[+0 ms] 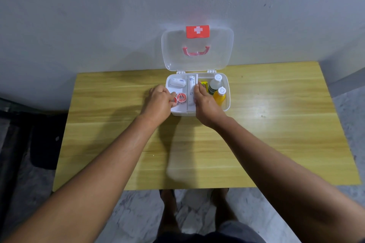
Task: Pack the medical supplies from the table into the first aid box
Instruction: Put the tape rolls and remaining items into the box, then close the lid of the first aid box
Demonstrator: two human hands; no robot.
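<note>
A white first aid box (228, 102) stands open at the table's far edge, its clear lid (197, 61) with a red cross label leaning on the wall. Inside lie a white bandage roll (178, 82), a long white roll (191, 82), a red tape roll (181, 97), a yellow packet (204, 85), a clear bottle (214, 85) and an orange bottle (220, 96). My left hand (159, 102) reaches into the left compartment, fingertips pinching a second red tape roll (174, 100). My right hand (205, 102) rests over the middle divider, fingers down beside the yellow packet; what it touches is hidden.
The yellow wooden table (276, 134) stands against a grey wall. A dark object (45, 140) lies on the floor to the left. My feet show below the table's near edge on a marble floor.
</note>
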